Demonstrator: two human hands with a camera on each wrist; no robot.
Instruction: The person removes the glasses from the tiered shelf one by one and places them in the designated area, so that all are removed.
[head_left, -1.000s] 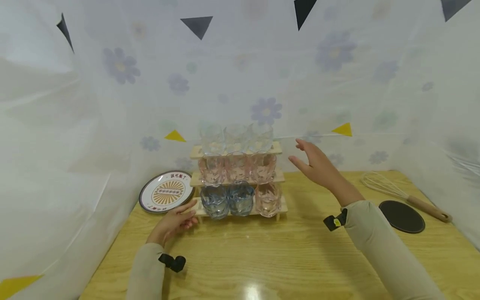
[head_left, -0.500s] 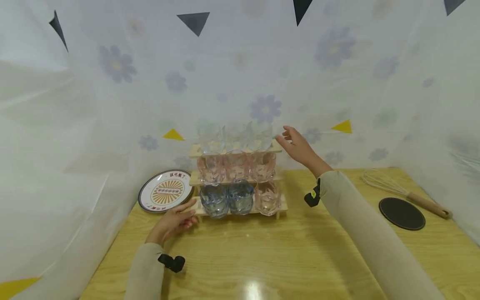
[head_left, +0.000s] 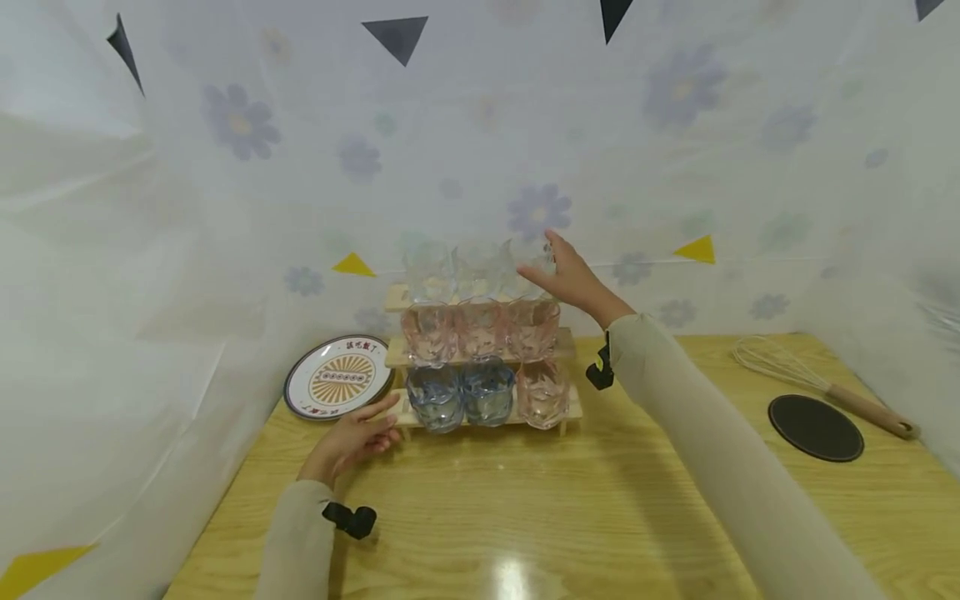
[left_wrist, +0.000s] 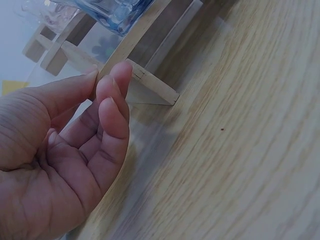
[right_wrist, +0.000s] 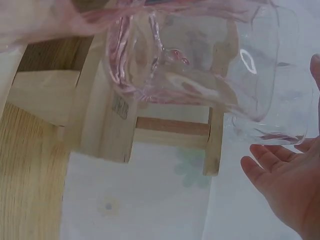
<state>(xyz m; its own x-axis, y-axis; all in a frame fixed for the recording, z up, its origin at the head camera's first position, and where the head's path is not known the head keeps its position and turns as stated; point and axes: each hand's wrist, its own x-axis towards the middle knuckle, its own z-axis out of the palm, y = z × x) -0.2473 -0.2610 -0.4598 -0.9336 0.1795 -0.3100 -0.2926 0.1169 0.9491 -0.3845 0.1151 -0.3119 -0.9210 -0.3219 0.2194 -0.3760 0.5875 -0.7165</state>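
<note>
A three-tier wooden rack [head_left: 564, 342] stands at the back of the table. Clear glasses fill its top shelf, pink ones the middle, and two blue glasses [head_left: 461, 396] plus a pink one the bottom. My right hand [head_left: 561, 271] is raised at the top shelf's right end, fingers spread beside the rightmost clear glass [head_left: 525, 265]. In the right wrist view the open palm [right_wrist: 287, 185] sits just next to that clear glass [right_wrist: 272, 95]; contact is unclear. My left hand [head_left: 358, 433] lies on the table, its fingertips [left_wrist: 117, 80] touching the left end of the rack's bottom shelf [left_wrist: 150, 87].
A round patterned plate [head_left: 339, 377] leans on the floral curtain left of the rack. At the right lie a black coaster [head_left: 815, 427] and a wire whisk [head_left: 825, 382] with a wooden handle. The wooden table [head_left: 600, 517] is walled by white curtain on three sides.
My right hand has risen and moved left, from open air right of the rack up to the rightmost glass on the top shelf. The left hand has stayed at the rack's lower left end.
</note>
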